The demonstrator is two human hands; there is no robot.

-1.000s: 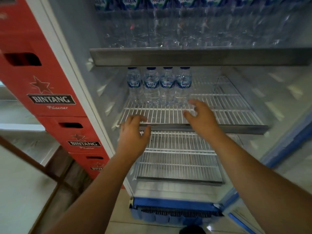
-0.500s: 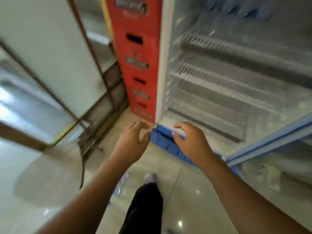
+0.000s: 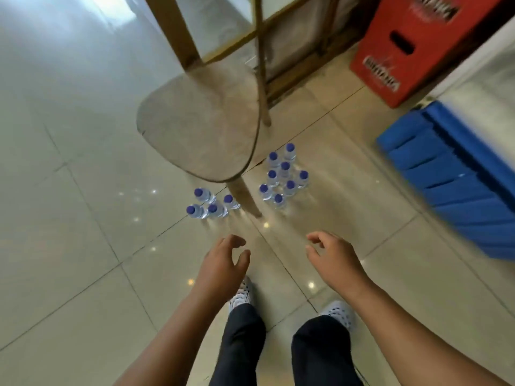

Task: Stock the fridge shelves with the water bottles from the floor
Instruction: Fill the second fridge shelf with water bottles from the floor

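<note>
I saw four bottles (image 3: 216,210) on the floor (image 3: 69,246) left of the chair leg (image 3: 245,193), eight bottles (image 3: 284,169) right of it, and a crate (image 3: 404,51) behind them.

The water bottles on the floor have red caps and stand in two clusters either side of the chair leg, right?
Not quite: the head view shows blue caps, not red. The water bottles do stand in two clusters either side of the chair leg.
</note>
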